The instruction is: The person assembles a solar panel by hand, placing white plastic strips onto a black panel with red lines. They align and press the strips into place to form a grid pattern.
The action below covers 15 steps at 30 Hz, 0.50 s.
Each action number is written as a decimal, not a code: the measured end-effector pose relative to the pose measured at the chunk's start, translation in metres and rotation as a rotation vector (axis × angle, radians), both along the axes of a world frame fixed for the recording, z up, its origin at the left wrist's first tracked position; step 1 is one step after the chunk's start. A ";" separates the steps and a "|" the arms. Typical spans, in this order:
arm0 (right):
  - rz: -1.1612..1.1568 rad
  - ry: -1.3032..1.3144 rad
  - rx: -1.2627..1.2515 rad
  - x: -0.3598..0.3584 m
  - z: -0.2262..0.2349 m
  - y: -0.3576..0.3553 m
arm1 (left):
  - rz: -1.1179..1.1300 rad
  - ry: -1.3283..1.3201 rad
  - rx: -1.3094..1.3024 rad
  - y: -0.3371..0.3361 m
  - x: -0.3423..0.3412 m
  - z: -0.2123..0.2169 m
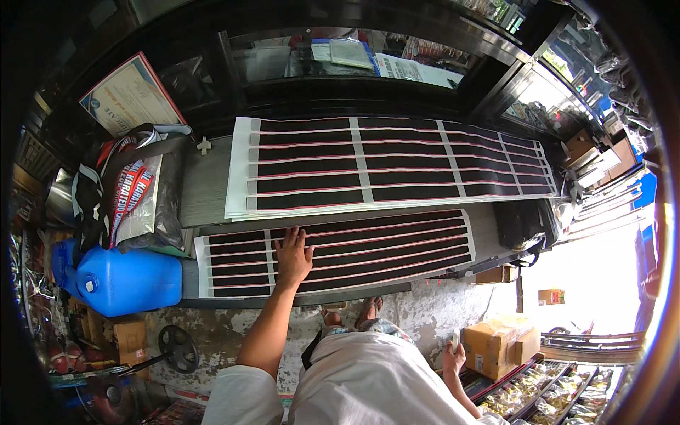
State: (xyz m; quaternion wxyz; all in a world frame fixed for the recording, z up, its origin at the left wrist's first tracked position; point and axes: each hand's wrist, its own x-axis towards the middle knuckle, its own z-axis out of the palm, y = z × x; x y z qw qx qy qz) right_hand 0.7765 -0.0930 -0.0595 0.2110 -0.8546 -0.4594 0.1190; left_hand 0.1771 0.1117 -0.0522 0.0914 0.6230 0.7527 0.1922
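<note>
My left hand (294, 256) lies with its fingers stretched out on a long white sheet (202, 273) printed with black bands and thin pink-red lines. This sheet runs along the near side of the dark bench (212, 164). Behind it is a larger stack of similar sheets (404, 166), its white margin showing at the left end. Away from the bench, low on the right, my right hand (452, 360) is closed around a slim pale object (456, 338) whose kind I cannot make out.
Left on the bench are a blue jerrycan (131, 280) and a bag (145, 195) with straps; a framed certificate (131, 95) leans behind. A black bag (524, 225) is at the right end. Cardboard boxes (496, 343) stand right of me, beside trays of small packets (552, 393).
</note>
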 end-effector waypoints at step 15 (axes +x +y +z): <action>0.016 0.035 -0.108 0.022 0.010 0.023 | -0.027 -0.041 0.111 0.014 0.026 0.000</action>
